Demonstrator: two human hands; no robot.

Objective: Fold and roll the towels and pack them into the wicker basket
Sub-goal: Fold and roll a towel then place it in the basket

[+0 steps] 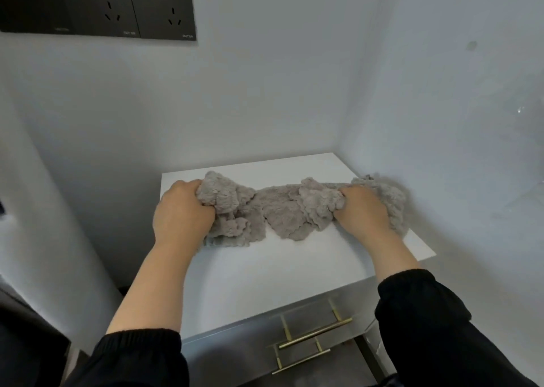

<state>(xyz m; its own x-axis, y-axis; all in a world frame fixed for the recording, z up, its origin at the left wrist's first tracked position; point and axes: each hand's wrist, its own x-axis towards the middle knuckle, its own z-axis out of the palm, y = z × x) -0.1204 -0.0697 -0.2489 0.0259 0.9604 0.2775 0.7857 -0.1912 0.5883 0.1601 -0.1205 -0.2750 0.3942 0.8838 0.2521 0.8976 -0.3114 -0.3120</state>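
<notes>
A fluffy grey towel (282, 210) lies crumpled and stretched sideways across the back half of a white cabinet top (265, 274). My left hand (181, 213) grips a bunched wad of the towel at its left end. My right hand (360, 211) grips another bunch near its right end, and more towel piles up past that hand against the right wall. No wicker basket is in view.
The cabinet stands in a corner, with white walls close behind and on the right. Below its front edge are drawers with brass bar handles (315, 332). A dark socket panel (100, 7) hangs on the back wall, upper left.
</notes>
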